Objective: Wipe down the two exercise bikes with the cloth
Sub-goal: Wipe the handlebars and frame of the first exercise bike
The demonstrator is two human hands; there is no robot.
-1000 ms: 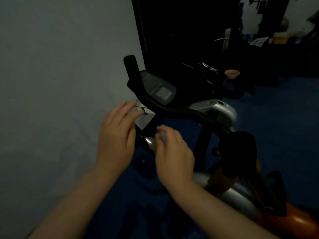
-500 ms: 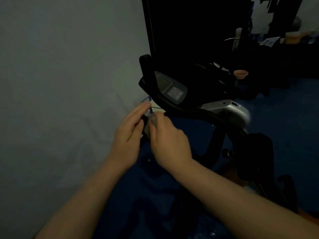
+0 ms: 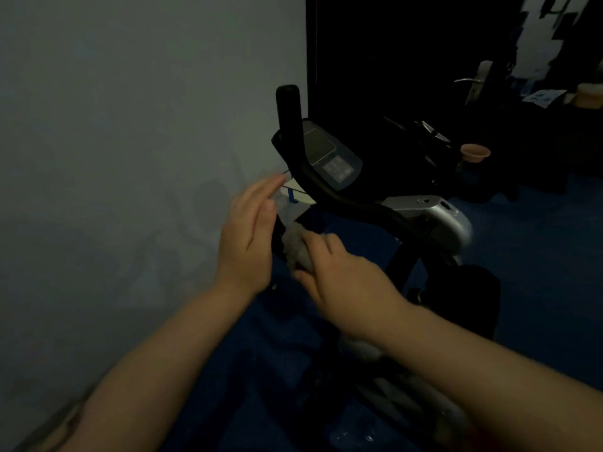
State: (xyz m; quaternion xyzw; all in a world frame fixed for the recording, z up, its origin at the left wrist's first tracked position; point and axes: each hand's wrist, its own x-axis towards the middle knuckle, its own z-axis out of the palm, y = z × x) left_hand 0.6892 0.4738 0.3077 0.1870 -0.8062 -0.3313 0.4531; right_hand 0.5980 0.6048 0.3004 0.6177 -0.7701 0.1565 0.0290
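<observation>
Shifted since half a second ago: right hand (image 3: 339, 275) now lower and nearer the body, clutching a pale grey cloth (image 3: 298, 247) bunched in curled fingers; left hand (image 3: 249, 236) raised beside it, fingers straight and close together, holding nothing, thumb side toward the cloth. Earlier, both hands pinched together just under the handlebar; now parted a little, with the cloth plainly showing between them. Some blur on both hands, so contact between left palm and cloth hard to tell.

Meaning for the task, as a judgement: cloth gathered and readied rather than spread, wiping of the near bike just starting or about to resume; nothing visible to prove any part already cleaned. Second bike not clearly made out in the dark room, so likely still to come.

Cloth wadded into a rough lump, long axis running up and away from the wrist toward the handlebar (image 3: 329, 194), upper end just below a white tag with a blue strap (image 3: 295, 195) hanging there. More pale fabric (image 3: 359, 349) showing under the right forearm, perhaps the trailing end; not certain.

Exercise bike (image 3: 434, 220) standing upright next to the grey wall (image 3: 130, 158), console (image 3: 329, 154) tilted back toward the camera, one black grip (image 3: 287, 112) pointing straight up, bar sweeping down and right toward the silver housing.
</observation>
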